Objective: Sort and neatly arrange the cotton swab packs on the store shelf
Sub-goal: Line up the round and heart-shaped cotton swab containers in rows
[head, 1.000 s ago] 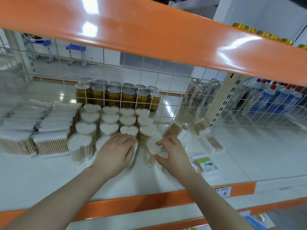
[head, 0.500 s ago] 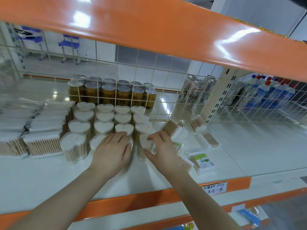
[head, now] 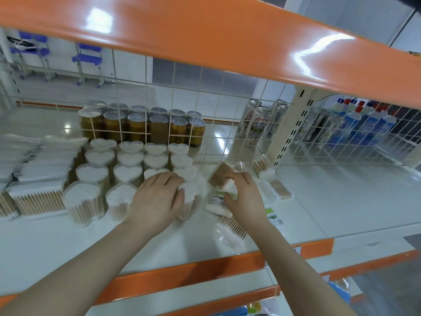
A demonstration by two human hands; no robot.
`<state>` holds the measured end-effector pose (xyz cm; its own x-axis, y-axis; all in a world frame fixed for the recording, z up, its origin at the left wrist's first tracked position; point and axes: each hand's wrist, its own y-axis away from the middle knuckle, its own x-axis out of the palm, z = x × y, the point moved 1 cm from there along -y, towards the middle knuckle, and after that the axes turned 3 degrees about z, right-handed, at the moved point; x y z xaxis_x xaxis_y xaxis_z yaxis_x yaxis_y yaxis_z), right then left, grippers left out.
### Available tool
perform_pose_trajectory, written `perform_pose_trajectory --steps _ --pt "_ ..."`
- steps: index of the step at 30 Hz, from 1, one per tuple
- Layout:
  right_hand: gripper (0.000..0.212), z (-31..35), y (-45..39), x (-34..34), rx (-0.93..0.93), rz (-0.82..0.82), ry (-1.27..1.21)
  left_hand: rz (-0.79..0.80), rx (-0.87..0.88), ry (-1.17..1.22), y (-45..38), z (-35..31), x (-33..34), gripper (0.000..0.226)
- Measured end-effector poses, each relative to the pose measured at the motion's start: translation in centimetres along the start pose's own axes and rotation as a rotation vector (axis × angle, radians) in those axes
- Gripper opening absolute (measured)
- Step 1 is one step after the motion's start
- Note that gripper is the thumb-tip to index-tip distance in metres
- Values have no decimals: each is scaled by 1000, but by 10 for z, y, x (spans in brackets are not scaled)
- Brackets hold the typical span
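Heart-shaped tubs of cotton swabs [head: 129, 174] stand in neat rows on the white shelf [head: 341, 201]. My left hand [head: 157, 199] lies flat, palm down, over the front row, its fingertips touching the front right tub [head: 190, 197]. Just right of it my right hand [head: 246, 197] curls over a pile of loose flat swab packs, thumb and fingers pinching the white end of one pack [head: 229, 187]. Around it lie a tilted pack [head: 219, 175], a green-labelled pack [head: 272, 216] and a front pack [head: 232, 226]. Rectangular packs [head: 36, 197] are stacked at the left.
Two more swab packs [head: 262, 166] [head: 281, 190] lie to the right. Behind a wire mesh [head: 205, 106] stand gold cans [head: 136, 126], beer cans [head: 255, 124] and blue bottles [head: 364, 124]. An orange upper shelf edge [head: 227, 42] hangs overhead.
My right hand left the front right heart tub and moved right onto the loose flat packs. My left hand slid right until it touched that tub.
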<state>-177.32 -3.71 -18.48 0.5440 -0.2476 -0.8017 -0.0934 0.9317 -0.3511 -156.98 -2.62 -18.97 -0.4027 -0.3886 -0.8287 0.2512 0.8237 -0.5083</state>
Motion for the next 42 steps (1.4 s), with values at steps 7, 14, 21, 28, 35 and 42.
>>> perform_pose_trajectory --steps 7,14,21,28,35,42 --pt "39 -41 -14 -25 81 6 6 7 14 -13 -26 -28 11 38" --pt "39 -75 -34 -37 93 71 17 40 24 -64 -46 -48 26 39" --pt "41 -82 -61 -23 30 211 15 73 3 -135 -57 -54 35 38" --pt "42 -70 -84 -8 -37 302 207 83 -90 -129 -57 -43 39 31" --pt "38 -65 -90 -1 -61 324 251 7 -112 -102 -52 -40 38 21" --pt "35 -58 -90 5 -25 317 121 44 -29 -152 -50 -47 37 28"
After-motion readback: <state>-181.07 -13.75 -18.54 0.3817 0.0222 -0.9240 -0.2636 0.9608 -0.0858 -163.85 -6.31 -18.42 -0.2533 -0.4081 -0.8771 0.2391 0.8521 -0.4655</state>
